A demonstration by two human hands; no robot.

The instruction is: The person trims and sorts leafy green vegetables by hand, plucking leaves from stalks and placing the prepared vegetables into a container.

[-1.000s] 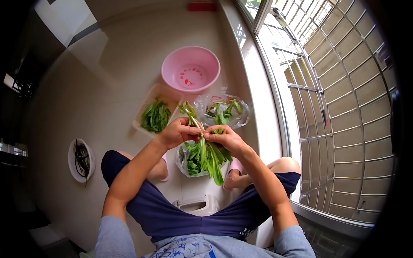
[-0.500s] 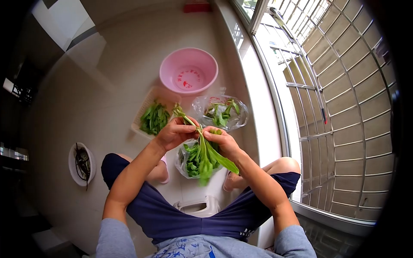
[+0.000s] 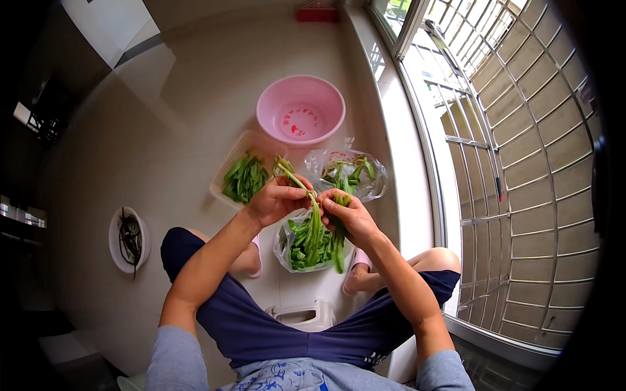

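My left hand (image 3: 274, 199) is closed on a leafy green stalk (image 3: 285, 169), whose pale stem end points up and away while its leaves hang down. Close beside it, my right hand (image 3: 347, 214) pinches green leaves (image 3: 338, 246) that droop below the fingers. Beneath both hands, a clear plastic bag (image 3: 282, 250) on the floor holds many green leaves. Beyond my left hand, a pale woven basket (image 3: 225, 159) contains a pile of leaves (image 3: 245, 178). Another clear bag (image 3: 374, 188) with leaves and stems lies beyond my right hand.
A pink basin (image 3: 300, 109) stands beyond the basket. On the far left is a white basket (image 3: 116, 251) with dark, stringy items. A grey plastic stool (image 3: 319, 315) is between my legs. A window with metal bars (image 3: 502, 202) runs along the right.
The stalk's leaves have swung to hang straighter down, and my right hand now has separate leaves drooping from it. The whole view has shifted slightly, with the surroundings appearing farther right.
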